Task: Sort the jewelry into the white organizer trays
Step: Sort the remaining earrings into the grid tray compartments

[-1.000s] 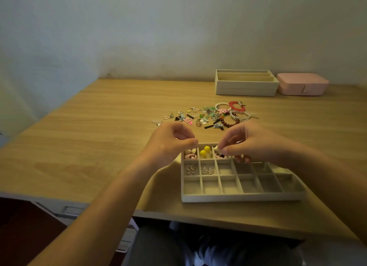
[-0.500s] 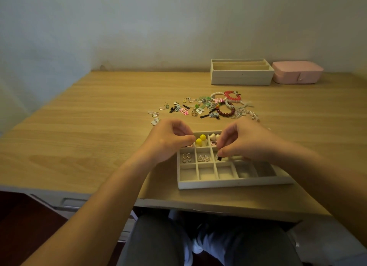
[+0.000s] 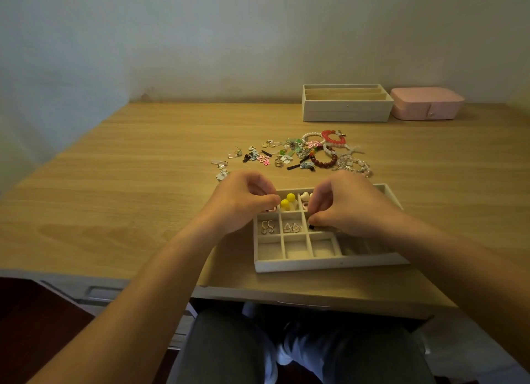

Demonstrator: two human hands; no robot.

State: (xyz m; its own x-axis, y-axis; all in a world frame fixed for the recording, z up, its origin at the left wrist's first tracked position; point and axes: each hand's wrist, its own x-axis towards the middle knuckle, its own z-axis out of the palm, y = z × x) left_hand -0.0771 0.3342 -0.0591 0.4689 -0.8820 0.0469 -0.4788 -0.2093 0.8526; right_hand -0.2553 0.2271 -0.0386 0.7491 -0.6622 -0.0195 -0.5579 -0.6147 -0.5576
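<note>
A white grid tray (image 3: 329,264) sits near the table's front edge. Its cells hold yellow ball earrings (image 3: 287,201), white heart earrings (image 3: 305,195), hoop earrings (image 3: 267,227) and triangle earrings (image 3: 292,228). My right hand (image 3: 342,204) hovers over the middle row and pinches a small black piece (image 3: 311,226) just above a cell. My left hand (image 3: 243,201) is over the tray's back left corner, fingers curled with thumb and finger pressed together; what they hold is hidden. A pile of loose jewelry (image 3: 301,152) lies beyond the tray.
A second white tray (image 3: 347,109) with long slots stands at the back of the wooden table (image 3: 129,183), next to a pink case (image 3: 427,104). Bracelets (image 3: 332,138) lie at the pile's right side. My knees are under the table's front edge.
My right hand has lowered from the tray's back row to the middle row with the black piece. My left hand stayed curled over the back left corner. The view tilted.
</note>
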